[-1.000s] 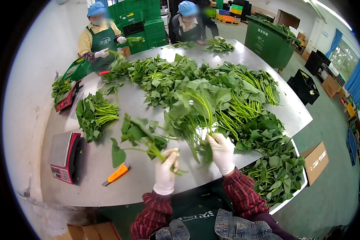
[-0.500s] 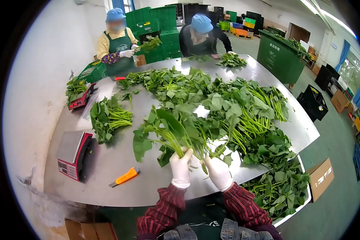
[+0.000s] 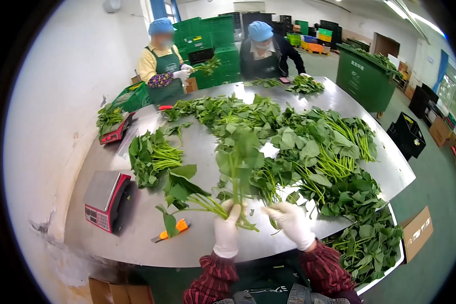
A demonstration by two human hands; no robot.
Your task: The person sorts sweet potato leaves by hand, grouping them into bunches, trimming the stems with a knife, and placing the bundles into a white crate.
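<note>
Where I face a wide metal table [image 3: 137,251], a broad heap of leafy greens [image 3: 309,147] covers its middle and right; by its right corner sits a white-rimmed container [image 3: 401,253] of more greens, perhaps placed there to be within reach; at left is a red and grey scale [image 3: 104,200], keypad turned to the near edge, presumably so it can be read from there; behind it to the right lies a separate bunch [image 3: 152,157]; just in front of me, above the table's near part, are the leafy stems [image 3: 210,203] I hold, gripped low, it seems to leave the leaves free; their long axis slants, leaves up and to the left, bare ends down to the right, while another spray, blurred, rises nearly upright; my left hand [image 3: 227,233] is closed around them; my right hand [image 3: 292,223] is just beside the bare ends, fingers bent, and I cannot tell whether it pinches a thin stem; smallest is an orange knife [image 3: 181,229], partly behind a drooping leaf.
</note>
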